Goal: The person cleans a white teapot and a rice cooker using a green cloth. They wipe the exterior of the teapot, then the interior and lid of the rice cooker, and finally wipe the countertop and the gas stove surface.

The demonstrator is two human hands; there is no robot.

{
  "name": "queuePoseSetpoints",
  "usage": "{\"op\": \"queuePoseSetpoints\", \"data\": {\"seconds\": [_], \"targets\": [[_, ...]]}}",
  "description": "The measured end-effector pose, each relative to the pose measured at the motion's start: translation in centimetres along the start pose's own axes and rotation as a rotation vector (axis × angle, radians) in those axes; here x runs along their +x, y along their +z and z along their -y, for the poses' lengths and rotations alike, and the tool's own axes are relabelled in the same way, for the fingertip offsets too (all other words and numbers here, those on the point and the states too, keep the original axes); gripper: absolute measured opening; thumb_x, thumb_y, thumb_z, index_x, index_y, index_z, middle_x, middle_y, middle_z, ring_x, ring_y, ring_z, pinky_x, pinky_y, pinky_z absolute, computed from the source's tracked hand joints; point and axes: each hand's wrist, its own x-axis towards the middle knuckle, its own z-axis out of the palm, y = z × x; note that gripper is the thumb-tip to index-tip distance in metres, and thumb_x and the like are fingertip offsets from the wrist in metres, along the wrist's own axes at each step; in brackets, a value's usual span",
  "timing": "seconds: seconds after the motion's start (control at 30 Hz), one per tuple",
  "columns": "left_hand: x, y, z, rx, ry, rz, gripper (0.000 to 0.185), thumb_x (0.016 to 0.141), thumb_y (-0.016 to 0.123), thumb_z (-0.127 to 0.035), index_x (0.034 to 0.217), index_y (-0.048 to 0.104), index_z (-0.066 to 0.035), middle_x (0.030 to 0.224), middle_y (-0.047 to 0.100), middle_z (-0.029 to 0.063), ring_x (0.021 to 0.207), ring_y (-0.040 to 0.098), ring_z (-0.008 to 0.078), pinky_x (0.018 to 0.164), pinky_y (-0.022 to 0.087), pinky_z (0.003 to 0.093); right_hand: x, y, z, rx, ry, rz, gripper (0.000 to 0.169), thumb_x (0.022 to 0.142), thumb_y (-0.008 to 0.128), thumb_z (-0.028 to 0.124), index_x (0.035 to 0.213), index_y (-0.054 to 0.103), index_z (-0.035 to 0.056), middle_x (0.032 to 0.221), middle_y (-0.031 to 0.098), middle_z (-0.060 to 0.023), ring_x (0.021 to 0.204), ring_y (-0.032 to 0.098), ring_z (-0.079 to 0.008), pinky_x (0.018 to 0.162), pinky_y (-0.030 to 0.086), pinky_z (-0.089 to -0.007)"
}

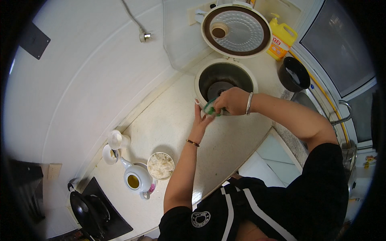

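A rice cooker (pixel 196 82) stands on the counter with its lid (pixel 244 33) raised and its inner pot out, the heating plate (pixel 220 89) showing inside. My right hand (pixel 234 101) grips a green and whitish cloth (pixel 212 109) at the cooker's near rim; the cloth is partly hidden and blurred. On the outer front left side of the cooker rests my left hand (pixel 201 116), fingers apart, close to the cloth. Whether the left fingers also touch the cloth, I cannot tell.
A bowl of rice (pixel 161 166), a white teapot (pixel 137 180), cups and a small dish (pixel 110 154) stand at the left, beside a black wok (pixel 84 211) on the hob. Right of the cooker are a yellow detergent jug (pixel 280 40), a black pot (pixel 294 75) and the sink (pixel 304 101).
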Motion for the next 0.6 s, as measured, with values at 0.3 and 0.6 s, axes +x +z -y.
{"op": "queuePoseSetpoints", "data": {"seconds": [0.3,0.6], "targets": [[1.5,2.3,-5.2,0.163,-0.338,-0.377,0.049,0.072,0.057,-0.019,0.116,0.046,0.001,0.079,0.060,0.0069,0.068,0.053,0.0115,0.060,0.042,0.0225,-3.1,0.2,1.6,-0.190,0.046,0.081,0.019,0.071,0.053,-0.001,0.085,0.061,0.0100,0.081,0.062,-0.0074,0.071,0.061,-0.0239,0.063,0.048,-0.0342],[1.6,1.2,-3.8,0.279,-0.334,-0.365,0.041,0.075,0.056,-0.026,0.110,0.050,-0.006,0.088,0.058,0.0051,0.078,0.054,0.0151,0.064,0.046,0.0313,-11.6,0.9,-7.7,-0.360,0.342,-0.163,0.021,0.069,0.054,0.000,0.081,0.065,0.0131,0.087,0.064,-0.0052,0.082,0.061,-0.0224,0.064,0.049,-0.0350]]}}
